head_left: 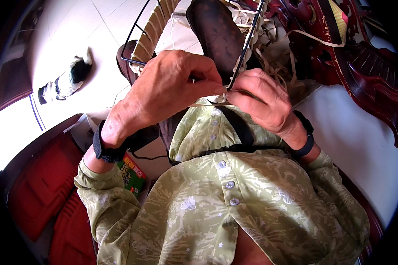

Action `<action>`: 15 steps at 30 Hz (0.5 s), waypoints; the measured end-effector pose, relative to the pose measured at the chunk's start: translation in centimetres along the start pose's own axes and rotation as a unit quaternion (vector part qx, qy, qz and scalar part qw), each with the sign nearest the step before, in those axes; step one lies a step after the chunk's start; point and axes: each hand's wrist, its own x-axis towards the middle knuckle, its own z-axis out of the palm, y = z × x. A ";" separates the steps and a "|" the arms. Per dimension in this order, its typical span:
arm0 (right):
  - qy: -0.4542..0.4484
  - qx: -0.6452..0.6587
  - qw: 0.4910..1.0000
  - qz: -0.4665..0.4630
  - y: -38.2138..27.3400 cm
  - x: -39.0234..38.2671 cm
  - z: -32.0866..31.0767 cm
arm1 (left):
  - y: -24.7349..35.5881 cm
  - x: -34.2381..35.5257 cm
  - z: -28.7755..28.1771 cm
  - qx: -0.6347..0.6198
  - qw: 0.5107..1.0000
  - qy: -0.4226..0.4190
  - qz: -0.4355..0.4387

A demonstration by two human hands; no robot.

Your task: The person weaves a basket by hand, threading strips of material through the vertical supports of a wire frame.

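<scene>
- Two pinches: your left hand and right hand meet at a corner of the wire frame before you, held bit unclear.
- Left of it, nearer you: lettered red-green package.

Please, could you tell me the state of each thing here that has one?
left hand: fingers closed at the frame's corner
right hand: fingers closed at the same corner
black frame: partly covered with woven strips
loose pale strips: tangled
black-and-white animal: lying on the floor
green shirt: partly buttoned
wristbands: worn on both wrists
</scene>
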 end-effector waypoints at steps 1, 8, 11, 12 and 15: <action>0.001 -0.005 1.000 0.022 -0.3 0.1 -0.1 | -0.1 0.0 0.1 0.007 1.000 0.014 0.010; 0.072 -0.058 0.996 0.005 -4.5 1.8 0.2 | -0.4 0.5 -0.4 -0.026 0.998 -0.043 -0.031; 0.082 -0.114 0.990 -0.001 -4.4 2.8 2.8 | -0.5 0.9 -0.7 0.030 0.999 -0.040 0.000; 0.079 -0.132 0.988 0.000 -4.5 2.9 3.1 | -0.3 1.0 -0.7 0.041 0.998 -0.041 -0.011; 0.077 -0.159 0.984 0.008 -5.0 3.6 3.8 | -0.4 0.8 -0.7 0.026 0.998 -0.037 -0.035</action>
